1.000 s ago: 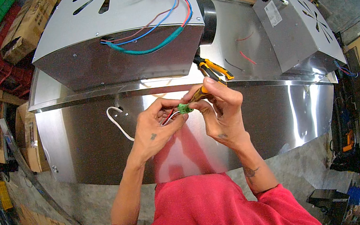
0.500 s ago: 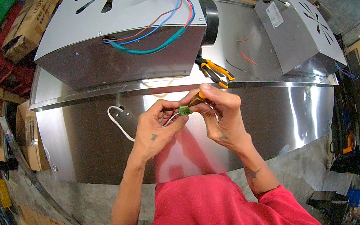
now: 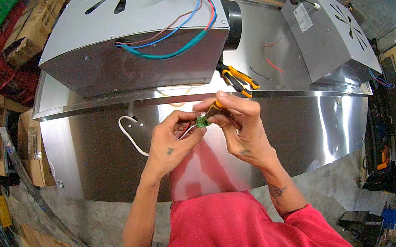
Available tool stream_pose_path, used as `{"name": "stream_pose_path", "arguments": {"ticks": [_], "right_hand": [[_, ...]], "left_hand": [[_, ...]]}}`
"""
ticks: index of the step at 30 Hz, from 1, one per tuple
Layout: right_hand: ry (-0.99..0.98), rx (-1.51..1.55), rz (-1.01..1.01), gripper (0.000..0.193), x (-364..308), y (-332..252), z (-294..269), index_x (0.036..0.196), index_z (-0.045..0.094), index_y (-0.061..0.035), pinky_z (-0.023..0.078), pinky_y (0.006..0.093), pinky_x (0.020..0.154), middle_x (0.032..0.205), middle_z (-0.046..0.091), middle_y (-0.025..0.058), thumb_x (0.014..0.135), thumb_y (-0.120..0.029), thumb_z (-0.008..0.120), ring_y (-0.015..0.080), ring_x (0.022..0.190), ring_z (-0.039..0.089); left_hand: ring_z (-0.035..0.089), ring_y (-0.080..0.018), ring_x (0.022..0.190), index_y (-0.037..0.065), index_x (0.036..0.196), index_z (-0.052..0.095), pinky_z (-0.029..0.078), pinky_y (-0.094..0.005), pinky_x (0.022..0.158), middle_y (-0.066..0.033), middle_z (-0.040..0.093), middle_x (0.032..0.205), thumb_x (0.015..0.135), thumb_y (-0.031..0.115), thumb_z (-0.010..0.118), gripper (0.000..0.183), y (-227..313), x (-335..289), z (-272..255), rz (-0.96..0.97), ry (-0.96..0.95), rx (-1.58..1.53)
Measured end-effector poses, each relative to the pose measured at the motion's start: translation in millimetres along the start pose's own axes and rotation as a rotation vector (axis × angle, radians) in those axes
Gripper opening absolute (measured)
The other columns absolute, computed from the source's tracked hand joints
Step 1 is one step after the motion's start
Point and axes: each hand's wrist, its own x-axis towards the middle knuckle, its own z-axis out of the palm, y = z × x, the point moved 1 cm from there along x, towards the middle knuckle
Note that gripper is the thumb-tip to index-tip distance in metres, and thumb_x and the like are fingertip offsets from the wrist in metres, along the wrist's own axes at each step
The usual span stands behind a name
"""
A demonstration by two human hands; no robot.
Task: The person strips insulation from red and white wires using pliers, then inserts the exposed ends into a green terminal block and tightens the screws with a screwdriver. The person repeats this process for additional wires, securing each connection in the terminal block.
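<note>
My left hand [image 3: 169, 141] pinches a small green terminal block connector [image 3: 202, 121] between thumb and fingers. Thin red and white wires [image 3: 188, 129] run into the connector from the palm side. In my right hand [image 3: 243, 129] is a small screwdriver [image 3: 216, 106] with a yellow and black handle, gripped by thumb and fingers beside the connector. Its tip is hidden by the fingers. A white cable [image 3: 128, 135] comes out of a hole in the steel panel and passes behind my left wrist. Both hands are above the front of the shiny panel [image 3: 93, 156].
Yellow and black pliers [image 3: 238, 79] rest on the ledge beyond my right hand. A large metal box [image 3: 136, 66] with loose coloured wires [image 3: 170, 52] stands behind, near a black round duct collar [image 3: 232, 23]. Another metal box [image 3: 322, 34] is at right. Red wire scraps [image 3: 274, 65] lie between them.
My right hand has shifted and turned slightly, tilting the screwdriver handle a little. The left hand and the connector have stayed almost in place.
</note>
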Motion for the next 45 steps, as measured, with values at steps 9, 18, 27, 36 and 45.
{"name": "stream_pose_path", "arguments": {"ticks": [9, 18, 27, 36, 45], "right_hand": [[-0.019, 0.028, 0.011, 0.072, 0.5, -2.6, -0.9, 0.153, 0.034, -0.0146, 0.062, 0.0356, 0.085, 0.114, 0.065, 0.0195, 0.096, 0.021, 0.059, 0.0245, 0.099, 0.072], [-0.028, 0.037, 0.022, 0.073, -2.6, 0.0, -0.5, 0.153, 0.033, -0.0139, 0.063, 0.0377, 0.088, 0.123, 0.062, 0.0214, 0.095, 0.022, 0.058, 0.0294, 0.105, 0.073], [-0.008, 0.015, 0.073, 0.07, -2.2, -1.7, -4.0, 0.153, 0.032, -0.0138, 0.063, 0.0356, 0.087, 0.115, 0.065, 0.0181, 0.097, 0.021, 0.057, 0.0257, 0.103, 0.073], [0.058, -0.049, 0.062, 0.066, -8.4, 4.3, -0.4, 0.153, 0.03, -0.0149, 0.063, 0.036, 0.088, 0.117, 0.064, 0.0207, 0.1, 0.019, 0.053, 0.0251, 0.102, 0.072], [0.066, 0.007, 0.01, 0.072, -9.0, 8.6, -6.2, 0.151, 0.034, -0.0111, 0.064, 0.036, 0.086, 0.12, 0.065, 0.0203, 0.093, 0.021, 0.062, 0.0274, 0.101, 0.074]], "left_hand": [[0.068, -0.0116, 0.102, -0.004, 0.121, 0.067, 0.056, -0.0277, 0.092, -0.0084, 0.073, 0.111, 0.095, 0.005, 0.08, 0.031, -0.1, -1.0, 1.2, 0.03, -0.017, -0.067], [0.068, -0.0115, 0.103, -0.004, 0.122, 0.066, 0.055, -0.0275, 0.093, -0.0093, 0.072, 0.112, 0.094, 0.005, 0.081, 0.032, -3.2, -0.4, 3.7, -0.008, -0.029, -0.093], [0.068, -0.012, 0.106, -0.004, 0.123, 0.066, 0.056, -0.0283, 0.096, -0.0089, 0.073, 0.113, 0.094, 0.005, 0.08, 0.033, -2.5, 0.4, 2.2, -0.023, -0.042, -0.078], [0.069, -0.0125, 0.107, -0.004, 0.122, 0.067, 0.057, -0.0292, 0.097, -0.0098, 0.072, 0.116, 0.095, 0.004, 0.08, 0.032, 6.3, 1.9, 3.9, -0.062, -0.052, 0.014], [0.069, -0.0122, 0.107, -0.004, 0.122, 0.067, 0.056, -0.029, 0.098, -0.0096, 0.073, 0.116, 0.093, 0.005, 0.082, 0.034, 4.3, 1.6, 6.5, -0.038, -0.06, -0.025]]}}
